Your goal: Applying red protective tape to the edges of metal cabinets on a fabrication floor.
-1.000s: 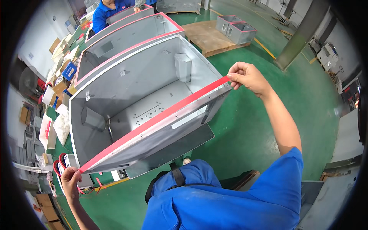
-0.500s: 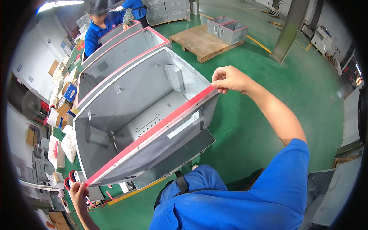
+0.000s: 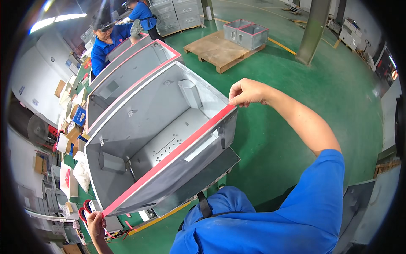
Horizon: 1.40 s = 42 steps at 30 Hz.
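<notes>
A large grey metal box (image 3: 139, 116) with an open top stands in front of me. A strip of red tape (image 3: 169, 159) runs taut along its near rim, from the near left corner to the right corner. My right hand (image 3: 249, 92) is closed in a pinch on the tape's far end, at the box's right corner. At the near left corner, the fingers of my left hand (image 3: 96, 222) pinch the other end. Whether the tape is stuck down along its full length, I cannot tell.
Behind this box stands another grey box (image 3: 112, 84) with red rims; a co-worker (image 3: 103, 44) in blue leans over boxes there. Small cartons (image 3: 78, 115) and tape rolls (image 3: 81, 213) lie at left. A wooden pallet (image 3: 209, 50) carries two smaller boxes, near a green pillar (image 3: 311, 36).
The view has shifted slightly, so the box sits a little lower. My right fingers have drawn together at the right corner. Both hands keep their ends of the tape.
</notes>
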Motion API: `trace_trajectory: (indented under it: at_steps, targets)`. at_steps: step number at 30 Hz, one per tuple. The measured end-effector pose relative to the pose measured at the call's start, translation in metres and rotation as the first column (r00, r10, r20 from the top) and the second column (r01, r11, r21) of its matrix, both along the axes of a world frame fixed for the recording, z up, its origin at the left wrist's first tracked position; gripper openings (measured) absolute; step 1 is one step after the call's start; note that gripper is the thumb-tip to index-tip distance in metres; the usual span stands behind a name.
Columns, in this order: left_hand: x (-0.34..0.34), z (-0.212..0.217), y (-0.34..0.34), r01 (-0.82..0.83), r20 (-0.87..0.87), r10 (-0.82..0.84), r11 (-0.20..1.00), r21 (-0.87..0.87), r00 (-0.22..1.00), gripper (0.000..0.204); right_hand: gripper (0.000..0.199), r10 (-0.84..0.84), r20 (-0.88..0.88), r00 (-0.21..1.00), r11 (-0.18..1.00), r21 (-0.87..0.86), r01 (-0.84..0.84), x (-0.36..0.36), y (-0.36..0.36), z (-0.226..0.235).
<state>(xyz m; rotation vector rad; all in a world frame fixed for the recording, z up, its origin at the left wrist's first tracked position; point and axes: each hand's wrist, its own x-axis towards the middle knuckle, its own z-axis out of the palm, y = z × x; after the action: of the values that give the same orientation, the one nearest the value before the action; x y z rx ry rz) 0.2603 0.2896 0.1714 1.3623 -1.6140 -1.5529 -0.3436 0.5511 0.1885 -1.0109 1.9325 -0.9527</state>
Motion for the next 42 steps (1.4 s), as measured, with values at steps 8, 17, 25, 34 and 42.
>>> trace_trajectory:
  at_steps: [8, 17, 25, 34, 42]
  targets:
    - [-0.003, -0.002, -0.002, -0.015, -0.018, 0.016, 1.0, 0.019, 1.0, 0.013, 0.012, 0.012, 0.034, 0.999, 1.0, 0.001, -0.012, 0.0, 0.002, 0.0]
    - [-0.004, -0.004, -0.005, -0.04, -0.013, 0.04, 0.999, 0.023, 0.999, 0.011, 0.011, 0.016, 0.065, 0.998, 1.0, -0.024, -0.014, -0.002, 0.003, -0.001]
    - [-0.006, -0.006, -0.005, -0.043, -0.045, 0.044, 0.999, 0.018, 0.998, 0.011, 0.01, 0.01, 0.089, 0.996, 0.999, -0.031, -0.008, -0.005, 0.002, -0.004]
    - [-0.001, -0.009, -0.007, -0.033, -0.047, 0.033, 0.999, 0.01, 0.998, 0.011, 0.011, -0.003, 0.081, 0.997, 0.999, -0.031, 0.005, -0.003, 0.001, -0.003]
    - [-0.001, -0.01, -0.008, -0.02, -0.044, 0.02, 1.0, 0.006, 0.999, 0.012, 0.011, -0.006, 0.068, 0.998, 0.999, -0.033, 0.009, -0.002, 0.001, -0.003]
